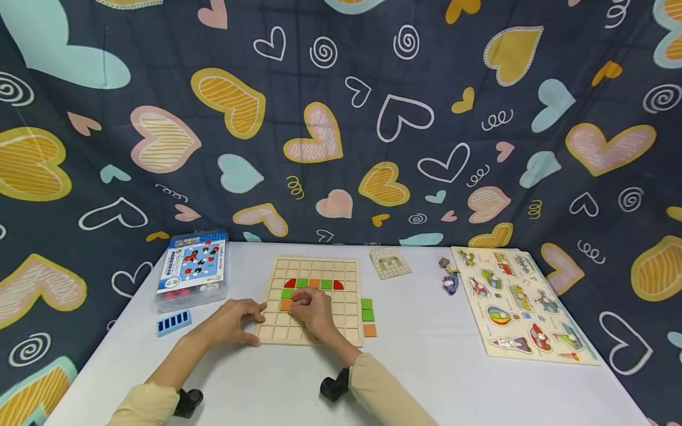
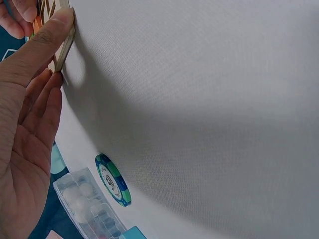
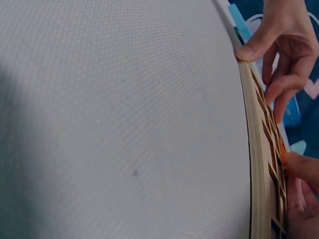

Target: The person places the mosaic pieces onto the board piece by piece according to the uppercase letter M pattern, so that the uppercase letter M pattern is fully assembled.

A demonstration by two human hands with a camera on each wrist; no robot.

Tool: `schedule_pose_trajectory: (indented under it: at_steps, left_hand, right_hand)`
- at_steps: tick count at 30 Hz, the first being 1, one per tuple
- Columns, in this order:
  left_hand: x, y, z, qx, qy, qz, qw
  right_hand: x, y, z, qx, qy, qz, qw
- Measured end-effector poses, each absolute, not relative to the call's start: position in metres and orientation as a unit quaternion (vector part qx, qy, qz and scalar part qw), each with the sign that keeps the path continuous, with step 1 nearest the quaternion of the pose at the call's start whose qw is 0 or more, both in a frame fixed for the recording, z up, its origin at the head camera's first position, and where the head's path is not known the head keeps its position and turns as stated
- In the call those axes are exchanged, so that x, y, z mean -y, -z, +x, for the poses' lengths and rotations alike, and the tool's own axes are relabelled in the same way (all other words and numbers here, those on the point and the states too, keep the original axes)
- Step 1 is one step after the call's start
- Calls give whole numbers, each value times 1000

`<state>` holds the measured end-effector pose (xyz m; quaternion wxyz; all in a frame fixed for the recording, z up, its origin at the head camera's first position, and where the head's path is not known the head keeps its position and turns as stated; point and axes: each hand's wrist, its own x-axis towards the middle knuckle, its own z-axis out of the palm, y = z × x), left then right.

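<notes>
A wooden grid board (image 1: 319, 267) lies on the table, with red, green and orange pieces in some of its cells. My left hand (image 1: 238, 319) grips the board's near left corner, thumb on the front edge and fingers along the left side. Over the board's left half, my right hand (image 1: 314, 310) has its fingertips pinched together at an orange square tile (image 1: 286, 305). In the right wrist view, orange shows beside the right thumb (image 3: 302, 166). The right fingers hide some cells. Two green tiles (image 1: 367, 309) and an orange tile (image 1: 370, 331) lie along the board's right edge.
Behind the board is a small pattern card (image 1: 391, 262). A clear-and-blue plastic case (image 1: 193, 269) and a blue slotted block (image 1: 174, 323) stand at left. At right lie a wooden picture puzzle (image 1: 524, 307) and a small figure (image 1: 449, 277). A round chip (image 2: 113, 179) appears in the left wrist view.
</notes>
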<state>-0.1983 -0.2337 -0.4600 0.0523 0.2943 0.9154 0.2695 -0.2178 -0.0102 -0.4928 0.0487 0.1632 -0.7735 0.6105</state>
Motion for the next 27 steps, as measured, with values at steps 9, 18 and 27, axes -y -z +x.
schedule_pose_trajectory:
  at_steps: [9,18,27]
  left_hand:
    - [233,460,-199,-913,-270,304,42]
    - [232,459,-197,-911,-275,305,40]
    - [231,458,-196,-912,-283,293,45]
  right_hand:
    - [8,491,-219,727,-659,190,28]
    - [6,466,-204,719,-663,205,23]
    - [-6,482,-216,701,-688,188,-6]
